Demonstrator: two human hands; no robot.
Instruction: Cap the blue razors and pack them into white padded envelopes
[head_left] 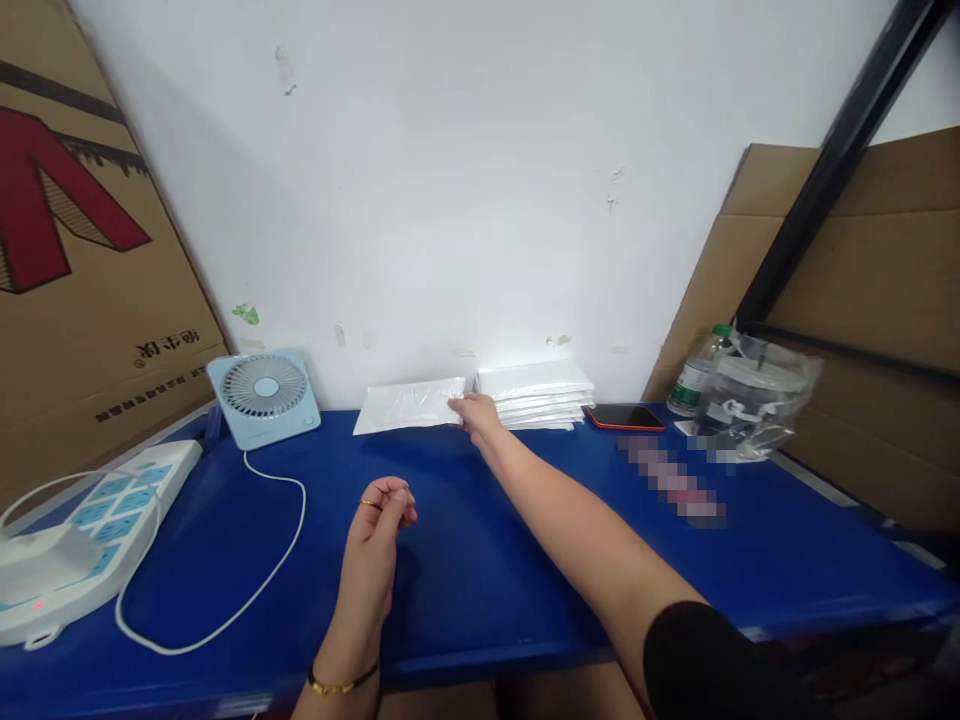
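Firstly, at the left edge lies a white power strip with pale blue sockets [82, 535], and behind it stands a small light-blue desk fan [262, 395]. The left hand [379, 545] hovers over the blue table [487, 590], fingers loosely curled, holding nothing. At centre, the right hand [476, 412] pinches the right edge of a flat white plastic pouch [409, 405], just beside the stack of similar white pouches [536, 393]. The pouch seems only just gripped, with the rest of the handling yet to do.

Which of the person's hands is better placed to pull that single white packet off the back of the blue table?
Likely the right hand: it already touches the white packet beside the stack of packets. The left hand hovers nearer, loosely curled, holding nothing.
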